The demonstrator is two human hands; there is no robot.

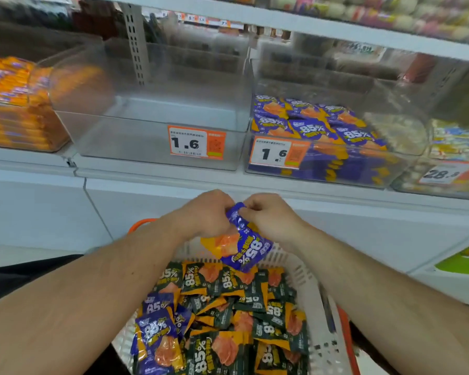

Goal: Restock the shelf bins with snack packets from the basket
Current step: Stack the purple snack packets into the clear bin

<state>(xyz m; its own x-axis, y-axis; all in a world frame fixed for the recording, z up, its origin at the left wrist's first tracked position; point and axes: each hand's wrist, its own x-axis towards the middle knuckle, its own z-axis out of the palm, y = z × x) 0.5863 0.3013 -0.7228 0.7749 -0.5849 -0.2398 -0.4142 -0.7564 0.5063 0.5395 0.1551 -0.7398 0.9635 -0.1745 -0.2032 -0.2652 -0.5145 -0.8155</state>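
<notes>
- Orange price label (196,142), centre of frame, reading "1.6".
- Perforated upright shelf post (135,41), upper left.
- White cabinet front (52,212) below the shelf edge.
- Green sign (463,262), right edge, partly cut off.

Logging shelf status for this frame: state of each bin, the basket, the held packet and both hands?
Middle bin: empty.
Right bin: partly filled with purple packets.
Left bin: full of orange packets.
Basket: loaded with dark and purple packets.
Purple packet: held above the basket.
Left hand: pinching it.
Right hand: pinching it.
</notes>
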